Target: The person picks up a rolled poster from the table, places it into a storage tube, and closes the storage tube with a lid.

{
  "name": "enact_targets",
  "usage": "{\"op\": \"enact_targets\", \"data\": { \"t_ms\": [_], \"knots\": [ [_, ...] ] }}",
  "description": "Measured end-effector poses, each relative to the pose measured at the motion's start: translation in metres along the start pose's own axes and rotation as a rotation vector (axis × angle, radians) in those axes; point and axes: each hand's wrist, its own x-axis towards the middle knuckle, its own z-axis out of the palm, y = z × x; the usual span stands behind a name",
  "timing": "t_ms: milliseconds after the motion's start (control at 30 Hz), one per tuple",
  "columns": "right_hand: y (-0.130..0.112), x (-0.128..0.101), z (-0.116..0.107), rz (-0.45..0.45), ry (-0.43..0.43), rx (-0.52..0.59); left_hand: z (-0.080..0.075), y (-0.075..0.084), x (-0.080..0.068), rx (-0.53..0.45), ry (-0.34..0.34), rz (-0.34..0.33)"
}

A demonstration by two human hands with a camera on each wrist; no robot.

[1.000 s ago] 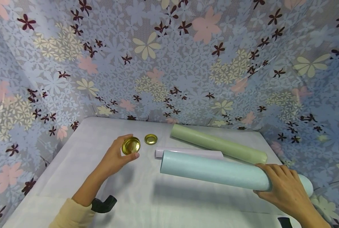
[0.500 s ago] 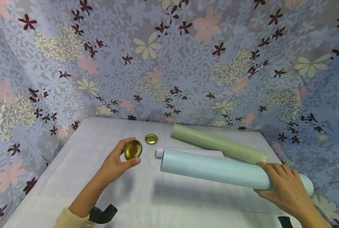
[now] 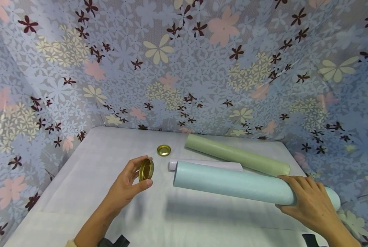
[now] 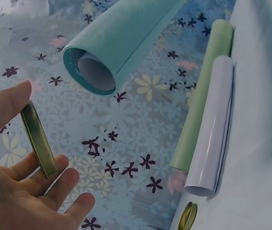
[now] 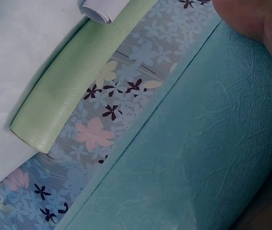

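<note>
White table [image 3: 88, 192]: round brass lid [image 3: 146, 169], leathery teal roll [image 3: 233, 184].

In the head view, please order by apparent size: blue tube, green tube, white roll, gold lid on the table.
1. blue tube, though nearest the camera
2. green tube
3. white roll, partly hidden
4. gold lid

My right hand [image 3: 310, 202] covers the blue roll's [image 3: 233, 185] near end. The white roll [image 3: 208, 165] lies half hidden behind it.

Your left hand [image 3: 126, 183] pinches a gold lid [image 3: 146, 169] on its edge, while your right hand [image 3: 310, 202] lifts the long blue roll [image 3: 233, 184].
</note>
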Motion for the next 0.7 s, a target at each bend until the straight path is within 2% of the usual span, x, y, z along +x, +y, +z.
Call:
{"op": "enact_targets", "data": {
  "t_ms": [333,700],
  "knots": [
    [-0.004,0.002,-0.001,-0.008,0.019,0.014,0.012,0.000,-0.006,-0.109,-0.050,0.007],
    [-0.008,0.004,-0.004,-0.019,0.034,0.015,0.026,-0.004,-0.002,-0.202,-0.076,0.048]
  ]
}}
